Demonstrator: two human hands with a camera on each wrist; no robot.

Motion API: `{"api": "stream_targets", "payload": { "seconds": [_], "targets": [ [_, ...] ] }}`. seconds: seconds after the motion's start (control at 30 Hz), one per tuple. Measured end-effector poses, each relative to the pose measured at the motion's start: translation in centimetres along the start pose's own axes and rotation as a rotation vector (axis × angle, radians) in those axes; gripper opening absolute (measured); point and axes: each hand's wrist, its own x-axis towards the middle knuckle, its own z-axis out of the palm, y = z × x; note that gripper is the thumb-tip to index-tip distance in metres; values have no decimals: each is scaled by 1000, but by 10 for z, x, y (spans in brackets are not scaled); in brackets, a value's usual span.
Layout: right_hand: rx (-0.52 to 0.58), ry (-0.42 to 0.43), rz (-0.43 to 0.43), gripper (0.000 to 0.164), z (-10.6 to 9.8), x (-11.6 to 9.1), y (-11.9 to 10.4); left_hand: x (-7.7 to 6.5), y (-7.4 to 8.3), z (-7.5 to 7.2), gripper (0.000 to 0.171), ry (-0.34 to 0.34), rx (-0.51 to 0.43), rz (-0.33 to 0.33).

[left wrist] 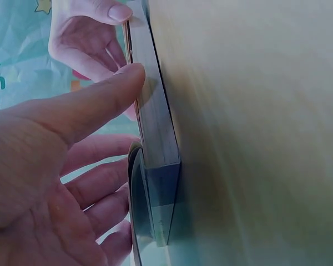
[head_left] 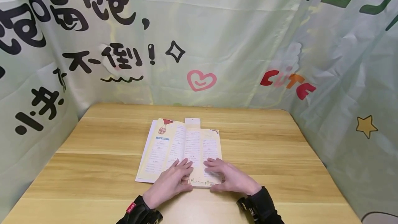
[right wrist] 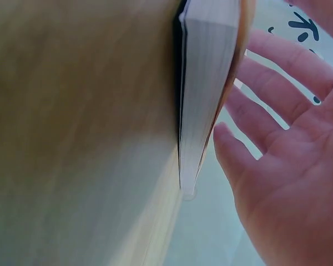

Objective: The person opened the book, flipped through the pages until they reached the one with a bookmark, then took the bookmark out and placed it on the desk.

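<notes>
An open book (head_left: 194, 144) with printed pages lies on the wooden table, its right side a thick block of pages. My left hand (head_left: 169, 184) is over the lower middle of the book, fingers spread and thumb at the bottom edge. Over the lower right page is my right hand (head_left: 233, 179), its fingers loosely extended. The left wrist view shows the left thumb against the page block (left wrist: 155, 111), with fingers beside the lifted cover side. In the right wrist view, the right fingers (right wrist: 266, 94) lie along the page surface; whether they press is unclear.
A white card-like piece (head_left: 192, 122) sticks out past the book's top edge. The wooden table (head_left: 264, 141) extends around the book. A pale printed cloth (head_left: 230, 44) with lettering, a heart and a star hangs behind and on both sides.
</notes>
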Motion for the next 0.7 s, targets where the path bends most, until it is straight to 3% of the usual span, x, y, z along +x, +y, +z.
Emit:
{"api": "stream_targets", "payload": {
  "seconds": [0.7],
  "targets": [
    [39, 6, -6, 43, -1, 0, -1, -2, -1, -2, 54, -4, -7, 11]
  ]
}}
